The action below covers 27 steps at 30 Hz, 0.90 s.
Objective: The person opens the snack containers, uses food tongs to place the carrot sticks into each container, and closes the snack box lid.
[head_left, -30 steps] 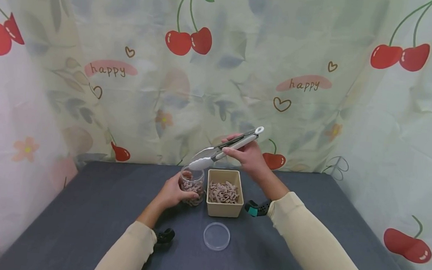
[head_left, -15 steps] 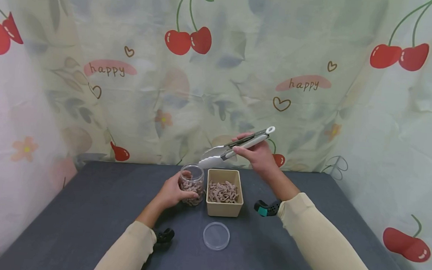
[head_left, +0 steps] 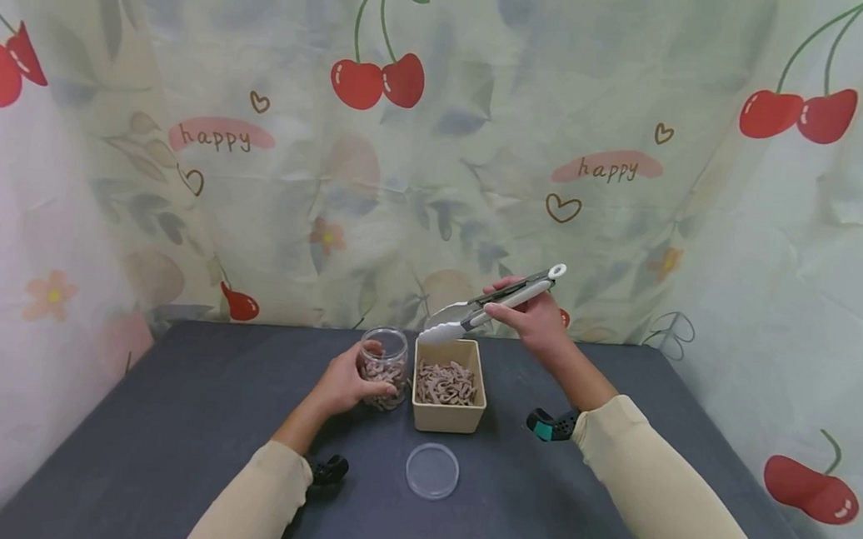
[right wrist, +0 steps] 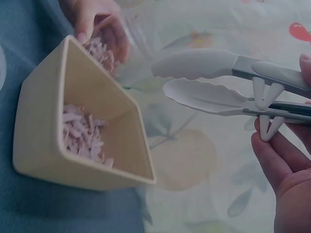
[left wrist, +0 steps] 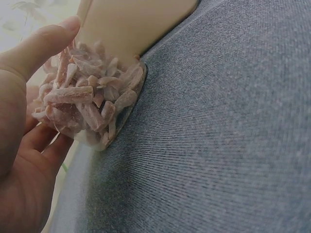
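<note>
My left hand (head_left: 341, 384) grips a clear jar (head_left: 386, 346) from its left side, thumb across the front. Short brownish-pink dried strips (left wrist: 87, 97) fill the lower part of the jar, which stands on the table. With my right hand (head_left: 536, 320) I hold grey and white tongs (head_left: 516, 295) by their arms. The tongs' scalloped tips (right wrist: 194, 65) are slightly apart with nothing between them, above the far rim of a beige box (head_left: 447, 421). More of the same strips (head_left: 448, 383) lie inside the box, just right of the jar.
A round clear lid (head_left: 432, 472) lies flat on the dark cloth-covered table (head_left: 203, 420) in front of the box. Behind the table's far edge hangs a cherry-printed curtain (head_left: 438, 178), which also runs along both sides.
My right hand has moved the tongs rightward, from over the jar's mouth to above the box's far rim. My left hand and the jar have stayed in place.
</note>
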Tool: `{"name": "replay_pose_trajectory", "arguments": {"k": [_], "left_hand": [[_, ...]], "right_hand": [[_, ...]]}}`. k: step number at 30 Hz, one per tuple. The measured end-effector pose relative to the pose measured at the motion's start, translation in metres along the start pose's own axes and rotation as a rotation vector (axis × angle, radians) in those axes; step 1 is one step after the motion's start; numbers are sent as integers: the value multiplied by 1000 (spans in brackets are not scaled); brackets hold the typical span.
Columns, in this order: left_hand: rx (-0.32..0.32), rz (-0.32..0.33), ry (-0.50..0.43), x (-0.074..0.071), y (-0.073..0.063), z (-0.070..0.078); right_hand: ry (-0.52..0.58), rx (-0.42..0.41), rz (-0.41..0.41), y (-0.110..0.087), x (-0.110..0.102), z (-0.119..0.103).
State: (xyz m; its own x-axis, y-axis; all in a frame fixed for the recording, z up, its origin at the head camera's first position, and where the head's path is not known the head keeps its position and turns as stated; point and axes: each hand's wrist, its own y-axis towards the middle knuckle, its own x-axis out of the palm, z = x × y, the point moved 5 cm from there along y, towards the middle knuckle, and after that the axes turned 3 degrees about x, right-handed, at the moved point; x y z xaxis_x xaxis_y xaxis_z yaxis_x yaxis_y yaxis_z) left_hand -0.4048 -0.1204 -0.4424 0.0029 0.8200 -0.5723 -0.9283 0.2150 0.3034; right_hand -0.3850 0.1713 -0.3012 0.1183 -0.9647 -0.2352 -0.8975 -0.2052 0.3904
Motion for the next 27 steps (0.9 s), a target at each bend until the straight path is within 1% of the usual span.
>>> {"name": "replay_pose_trajectory", "arguments": {"k": [6,13,16,23,27], "left_hand": [[-1,1,1,0,0,-1],[4,4,-5,1,0,-1],[0,1,-3,0,0,-1],[-5,-6,1,0,0,0],[-14,-13,5,0,-1,0]], "right_hand": [[-45,11,-5,-7,-5,12],[-42,23,-15,-13,-11,27],[-53,41,-40,-16,-12,31],[-68,25,-108,-21,-15,38],[-81,42,-148,-21,-15,40]]}}
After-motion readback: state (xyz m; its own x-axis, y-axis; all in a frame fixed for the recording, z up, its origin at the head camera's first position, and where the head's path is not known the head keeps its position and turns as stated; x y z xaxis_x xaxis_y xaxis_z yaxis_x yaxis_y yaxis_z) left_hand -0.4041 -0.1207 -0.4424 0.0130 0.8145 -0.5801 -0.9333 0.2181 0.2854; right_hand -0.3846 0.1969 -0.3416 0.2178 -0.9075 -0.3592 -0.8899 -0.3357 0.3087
